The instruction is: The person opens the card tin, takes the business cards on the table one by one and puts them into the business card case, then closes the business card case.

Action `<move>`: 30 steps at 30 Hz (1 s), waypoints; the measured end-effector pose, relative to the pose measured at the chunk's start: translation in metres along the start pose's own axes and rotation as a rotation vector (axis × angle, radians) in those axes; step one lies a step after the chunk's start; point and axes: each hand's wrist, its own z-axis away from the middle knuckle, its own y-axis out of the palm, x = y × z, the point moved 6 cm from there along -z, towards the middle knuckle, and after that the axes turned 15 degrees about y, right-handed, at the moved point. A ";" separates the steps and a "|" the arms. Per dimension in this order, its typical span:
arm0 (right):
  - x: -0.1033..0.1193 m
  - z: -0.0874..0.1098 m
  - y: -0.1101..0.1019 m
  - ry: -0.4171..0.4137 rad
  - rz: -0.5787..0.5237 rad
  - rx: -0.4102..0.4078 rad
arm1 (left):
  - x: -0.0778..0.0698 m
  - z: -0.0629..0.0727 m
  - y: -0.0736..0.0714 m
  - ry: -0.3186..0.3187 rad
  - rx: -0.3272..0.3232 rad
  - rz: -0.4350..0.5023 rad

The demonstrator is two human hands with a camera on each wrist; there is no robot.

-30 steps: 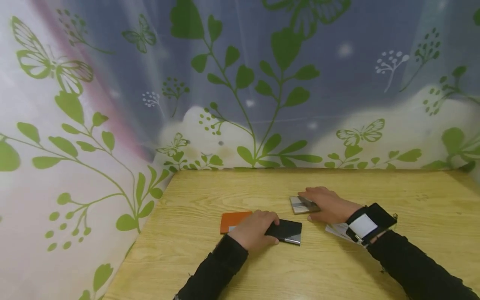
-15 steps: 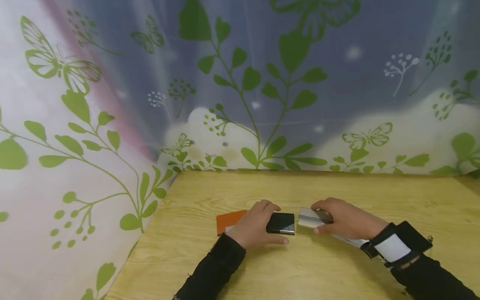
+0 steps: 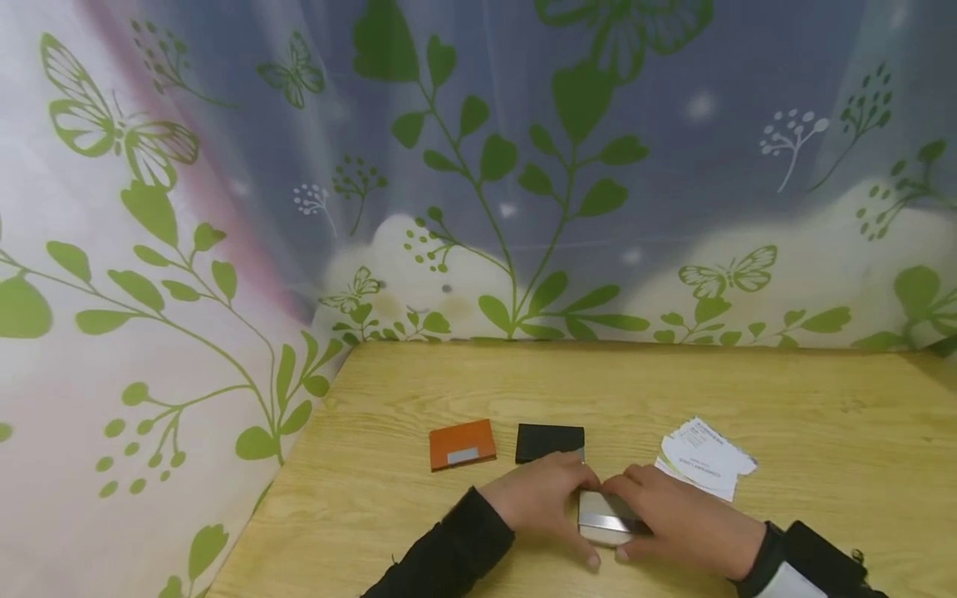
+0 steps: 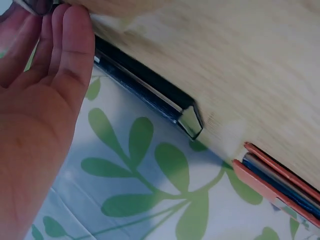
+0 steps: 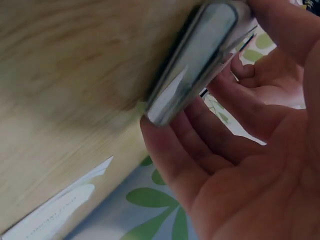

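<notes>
A beige card case with a silver band [image 3: 604, 522] is between my hands near the table's front. My right hand [image 3: 684, 519] grips its right side, thumb at the near edge and fingers along the far edge; the right wrist view shows the case's shiny metal end [image 5: 200, 55] above the fingertips. At the left side of the case, my left hand [image 3: 542, 502] has its fingertips close by and its thumb stretched out below the corner. In the left wrist view those fingers [image 4: 75, 45] look fairly straight. A black card case [image 3: 549, 442] lies just beyond the left hand, partly covered by it.
An orange card case with a silver plate [image 3: 462, 446] lies to the left on the wooden table [image 3: 837, 415]. Several white printed cards [image 3: 703, 461] are fanned loosely beyond the right hand. A patterned curtain [image 3: 463, 166] stands behind the table and along its left side.
My right hand has brought the beige case leftward and nearer. My left hand has left the black case and moved right toward the beige one, uncovering the orange case. The white cards are now visible.
</notes>
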 end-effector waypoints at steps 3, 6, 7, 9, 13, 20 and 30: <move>0.004 0.002 0.000 -0.041 0.042 -0.041 | -0.003 -0.001 0.003 -0.003 -0.006 -0.062; 0.009 -0.001 -0.002 -0.081 0.086 -0.034 | -0.004 -0.002 0.004 -0.011 -0.012 -0.118; 0.011 -0.003 -0.003 -0.094 0.097 -0.021 | -0.004 -0.002 0.004 -0.015 -0.011 -0.131; 0.015 -0.007 -0.005 -0.107 0.097 0.027 | -0.004 -0.001 0.004 -0.018 -0.009 -0.144; 0.023 -0.015 -0.010 -0.128 0.079 0.102 | -0.004 -0.001 0.004 -0.005 -0.009 -0.157; 0.029 -0.024 -0.014 -0.072 0.100 0.152 | 0.000 0.000 0.004 0.017 0.006 -0.098; 0.035 -0.019 -0.003 -0.102 0.222 0.043 | 0.003 -0.002 0.003 -0.022 -0.024 -0.030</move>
